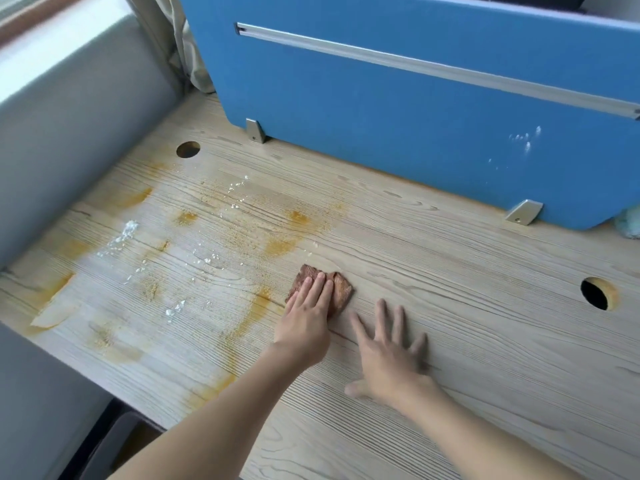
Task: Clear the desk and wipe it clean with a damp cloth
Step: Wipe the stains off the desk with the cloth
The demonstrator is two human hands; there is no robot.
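Brown cloth [341, 291] lies under the flat left hand [304, 327]; right hand [391, 355] splayed on worktop [485, 271]. Press firmly, sweep leftward through orange stains [277, 245].

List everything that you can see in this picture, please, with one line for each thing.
desk: one, pale wood grain, fills the view
stains: many, orange, left half of the desk
crumbs: scattered, white, among the stains
holes: two, round, back left and right
cloth: one, brown, middle of the desk
partition: one, blue, along the desk's back
rail: one, silver, across the partition
brackets: two, silver, at the partition's foot
curtain: one, beige, top left
panel: one, grey, left of the desk
teal thing: one, right edge, cut off, cannot tell what
left hand: one, fingers straight, presses on the cloth
right hand: one, fingers spread, flat on bare desk
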